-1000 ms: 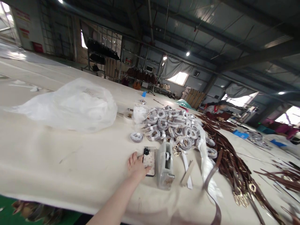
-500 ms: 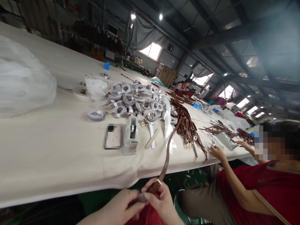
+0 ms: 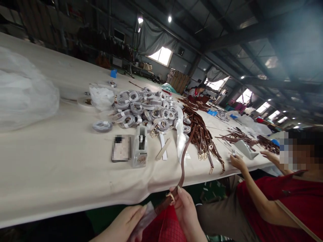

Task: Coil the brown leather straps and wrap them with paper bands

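A brown leather strap (image 3: 184, 161) runs from the pile of brown straps (image 3: 200, 136) over the table edge down to my hands. My right hand (image 3: 186, 208) pinches it beside a gold buckle (image 3: 171, 197). Lower left, my left hand (image 3: 130, 218) is closed on the strap's other part, which is covered by a clear plastic sleeve (image 3: 145, 217). Between the hands a short stretch of bare brown strap shows. Some of my left fingers are hidden under the sleeve.
On the pale table (image 3: 63, 168) lie coiled, wrapped straps (image 3: 148, 107), a tape dispenser (image 3: 140, 148), a phone-like item (image 3: 121, 148), two flat strips (image 3: 164, 149) and a large plastic bag (image 3: 25, 90). At right, a co-worker in red (image 3: 277, 201) reaches over the table.
My hands have moved apart, the right one up and to the right, the left one down and left. More of the sleeved strap shows between them, and the buckle is uncovered.
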Demonstrator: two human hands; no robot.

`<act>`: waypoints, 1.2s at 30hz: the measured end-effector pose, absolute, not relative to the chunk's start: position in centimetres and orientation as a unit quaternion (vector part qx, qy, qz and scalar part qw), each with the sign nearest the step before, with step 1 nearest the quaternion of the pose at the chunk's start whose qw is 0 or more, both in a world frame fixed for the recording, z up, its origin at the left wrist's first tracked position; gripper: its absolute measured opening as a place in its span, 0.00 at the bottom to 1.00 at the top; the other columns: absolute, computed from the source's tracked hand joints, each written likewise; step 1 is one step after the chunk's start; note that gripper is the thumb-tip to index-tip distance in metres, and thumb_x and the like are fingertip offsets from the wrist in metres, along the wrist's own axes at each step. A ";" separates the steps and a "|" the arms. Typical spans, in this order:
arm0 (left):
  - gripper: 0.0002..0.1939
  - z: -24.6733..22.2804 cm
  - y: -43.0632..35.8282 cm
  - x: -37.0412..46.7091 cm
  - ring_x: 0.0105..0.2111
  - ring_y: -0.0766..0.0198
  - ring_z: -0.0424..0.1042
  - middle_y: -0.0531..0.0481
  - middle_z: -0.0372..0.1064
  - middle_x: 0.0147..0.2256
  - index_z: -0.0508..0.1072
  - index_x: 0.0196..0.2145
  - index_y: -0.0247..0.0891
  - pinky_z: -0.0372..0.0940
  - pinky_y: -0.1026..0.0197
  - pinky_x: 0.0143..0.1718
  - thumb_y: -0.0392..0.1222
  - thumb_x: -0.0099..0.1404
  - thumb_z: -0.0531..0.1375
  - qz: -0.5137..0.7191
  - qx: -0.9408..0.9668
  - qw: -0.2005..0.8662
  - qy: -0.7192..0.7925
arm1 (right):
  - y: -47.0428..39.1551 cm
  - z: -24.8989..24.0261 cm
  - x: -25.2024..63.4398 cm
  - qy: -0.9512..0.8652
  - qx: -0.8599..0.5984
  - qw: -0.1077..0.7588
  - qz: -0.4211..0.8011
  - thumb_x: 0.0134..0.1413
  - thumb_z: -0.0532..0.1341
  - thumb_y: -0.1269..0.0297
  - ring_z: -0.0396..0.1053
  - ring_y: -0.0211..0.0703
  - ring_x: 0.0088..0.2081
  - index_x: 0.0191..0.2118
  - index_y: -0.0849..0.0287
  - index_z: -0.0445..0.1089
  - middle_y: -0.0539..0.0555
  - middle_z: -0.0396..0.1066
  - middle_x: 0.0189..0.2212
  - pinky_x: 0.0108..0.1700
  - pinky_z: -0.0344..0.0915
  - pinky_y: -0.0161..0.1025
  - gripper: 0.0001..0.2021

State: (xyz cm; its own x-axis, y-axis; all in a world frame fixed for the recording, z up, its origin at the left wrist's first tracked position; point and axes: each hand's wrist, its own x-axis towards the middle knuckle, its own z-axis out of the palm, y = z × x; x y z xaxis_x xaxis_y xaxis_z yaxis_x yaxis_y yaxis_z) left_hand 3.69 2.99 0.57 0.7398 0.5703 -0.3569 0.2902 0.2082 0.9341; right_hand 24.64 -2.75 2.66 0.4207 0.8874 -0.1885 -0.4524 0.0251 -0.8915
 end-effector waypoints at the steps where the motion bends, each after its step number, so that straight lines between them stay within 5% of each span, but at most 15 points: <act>1: 0.39 0.6 3.0 3.6 0.14 0.67 0.64 0.51 0.70 0.18 0.66 0.27 0.38 0.53 0.67 0.16 0.78 0.59 0.40 0.103 0.617 0.694 0.356 | -2.8 2.6 24.8 -0.219 -0.494 0.682 0.494 0.45 0.72 0.49 0.66 0.37 0.22 0.32 0.61 0.80 0.53 0.75 0.21 0.26 0.62 0.33 0.18; 7: 0.38 2.1 3.1 3.1 0.22 0.62 0.72 0.46 0.75 0.23 0.71 0.24 0.36 0.64 0.65 0.27 0.71 0.67 0.40 0.077 0.707 0.647 0.276 | -2.6 2.4 25.2 -0.213 -0.531 0.671 0.471 0.46 0.71 0.48 0.68 0.38 0.22 0.33 0.63 0.80 0.55 0.76 0.22 0.26 0.63 0.33 0.19; 20: 0.36 3.1 3.5 3.2 0.24 0.61 0.72 0.49 0.74 0.24 0.75 0.28 0.36 0.65 0.64 0.29 0.65 0.70 0.39 0.091 0.704 0.647 0.278 | -2.3 3.1 23.7 -0.240 -0.530 0.636 0.507 0.44 0.73 0.51 0.66 0.35 0.22 0.32 0.63 0.81 0.53 0.76 0.20 0.27 0.62 0.32 0.18; 30: 0.39 2.3 3.6 3.9 0.20 0.63 0.69 0.49 0.72 0.22 0.71 0.26 0.36 0.62 0.65 0.24 0.75 0.63 0.40 0.098 0.668 0.673 0.302 | -2.7 2.8 24.2 -0.260 -0.560 0.613 0.493 0.45 0.72 0.51 0.62 0.32 0.17 0.29 0.63 0.81 0.53 0.73 0.16 0.23 0.56 0.30 0.17; 36: 0.38 3.1 3.5 4.7 0.23 0.62 0.71 0.50 0.73 0.23 0.72 0.26 0.38 0.63 0.64 0.27 0.72 0.65 0.40 0.092 0.678 0.671 0.285 | -2.8 1.6 23.8 -0.265 -0.569 0.601 0.494 0.46 0.71 0.49 0.62 0.33 0.18 0.30 0.63 0.81 0.52 0.73 0.16 0.24 0.56 0.31 0.19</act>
